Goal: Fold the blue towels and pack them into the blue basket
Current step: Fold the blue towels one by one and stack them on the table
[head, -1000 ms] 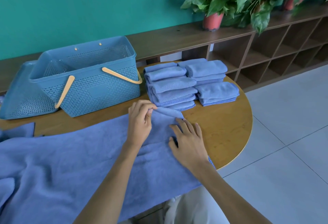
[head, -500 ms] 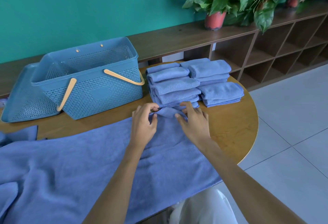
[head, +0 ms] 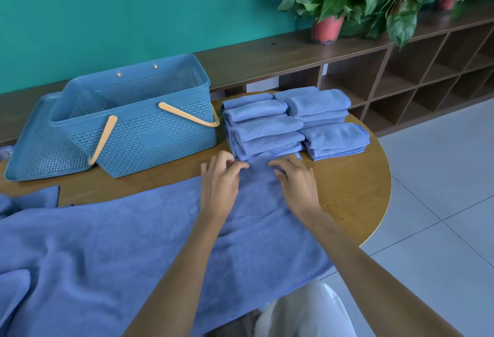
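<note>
A large blue towel (head: pixel 112 251) lies spread across the near part of the round wooden table (head: pixel 355 203). My left hand (head: pixel 220 181) and my right hand (head: pixel 294 180) both pinch the towel's far edge, close to the folded stacks. Several folded blue towels (head: pixel 264 127) are piled in two stacks at the table's back right, the second stack (head: pixel 334 136) to the right. The blue basket (head: pixel 149 128) with tan handles stands at the back left, and no towel shows inside it.
The basket's lid (head: pixel 34 149) leans against its left side. A dark wooden shelf (head: pixel 401 77) with potted plants (head: pixel 327 26) runs behind the table. Another bit of blue cloth (head: pixel 32 200) lies at the far left. Grey tiled floor lies to the right.
My right hand slid forward from the towel's middle to its far edge beside my left hand. Both hands now sit at the edge, right by the stacks.
</note>
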